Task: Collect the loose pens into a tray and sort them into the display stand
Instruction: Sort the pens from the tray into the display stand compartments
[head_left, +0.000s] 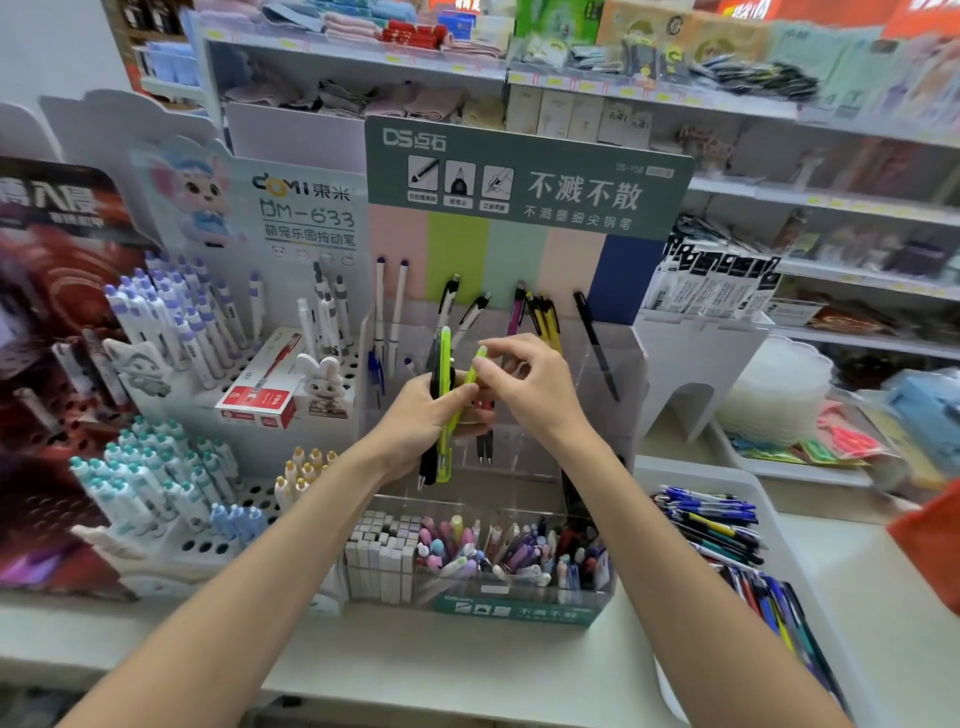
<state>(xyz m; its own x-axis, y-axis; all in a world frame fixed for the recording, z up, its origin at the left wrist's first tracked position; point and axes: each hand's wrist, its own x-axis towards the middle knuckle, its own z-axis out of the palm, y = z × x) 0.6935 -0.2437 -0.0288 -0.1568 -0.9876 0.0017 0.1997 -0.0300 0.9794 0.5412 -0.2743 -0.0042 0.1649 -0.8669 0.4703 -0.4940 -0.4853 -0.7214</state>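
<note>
My left hand (418, 421) grips a small bunch of pens (443, 415), lime-green and black ones, upright in front of the clear acrylic display stand (618, 374). My right hand (524, 384) pinches the top of one lime-green pen (475, 371) in that bunch. The stand's upper tier holds a few white, black-and-white, pink, yellow and black pens (540, 317). Its front compartments are packed with pastel pens and erasers (488, 551). A white tray (680, 475) at the right holds several loose blue, black and mixed pens (727, 535).
A white perforated stand (244, 499) with purple and teal capped pens (171, 317) is at the left, with a red-and-white pen box (262, 389) on it. Store shelves (831, 202) rise behind. A stack of clear trays (779, 389) sits at the right. The counter edge (415, 670) runs below.
</note>
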